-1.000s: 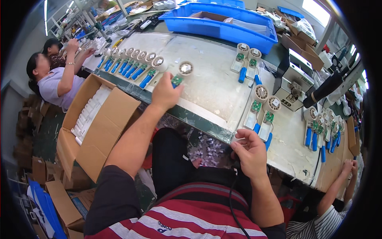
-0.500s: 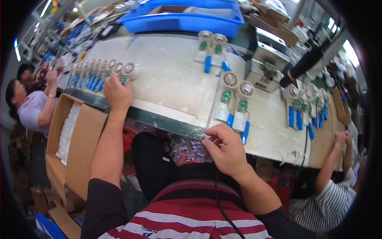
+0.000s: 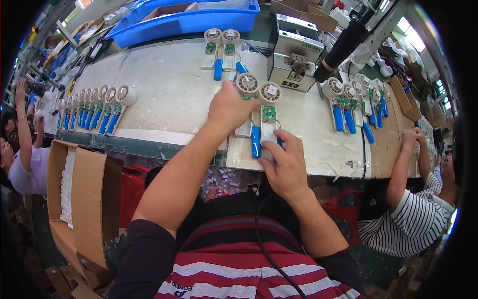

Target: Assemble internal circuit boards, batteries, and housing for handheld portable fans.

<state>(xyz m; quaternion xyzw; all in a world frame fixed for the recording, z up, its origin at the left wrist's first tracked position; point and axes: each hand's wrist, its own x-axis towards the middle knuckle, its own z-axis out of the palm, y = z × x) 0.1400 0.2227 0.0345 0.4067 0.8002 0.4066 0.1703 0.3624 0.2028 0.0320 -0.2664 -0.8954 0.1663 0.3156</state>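
Observation:
Two handheld fan halves lie before me, each with a round cream fan head, a green circuit board and a wired blue battery. My left hand [image 3: 231,107] is closed around the left fan half [image 3: 247,84], its thumb across the part below the fan head. My right hand [image 3: 288,167] pinches the lower end of the right fan half [image 3: 270,94], thumb and forefinger about its blue battery [image 3: 280,143], which they mostly hide. The left unit's battery [image 3: 256,142] shows between my hands.
A row of similar fan halves [image 3: 107,110] lines the left of the table [image 3: 164,94]; two more [image 3: 219,50] lie farther back. A metal box machine [image 3: 296,55] stands behind, beside a black tool [image 3: 343,47]. More fans [image 3: 353,102] lie right, near a co-worker's hands [image 3: 411,137]. A carton [image 3: 89,199] stands left.
My left hand has left the row on the left and come right to the left fan half. My right hand has moved from the table edge up to the right fan half's battery. The view has shifted.

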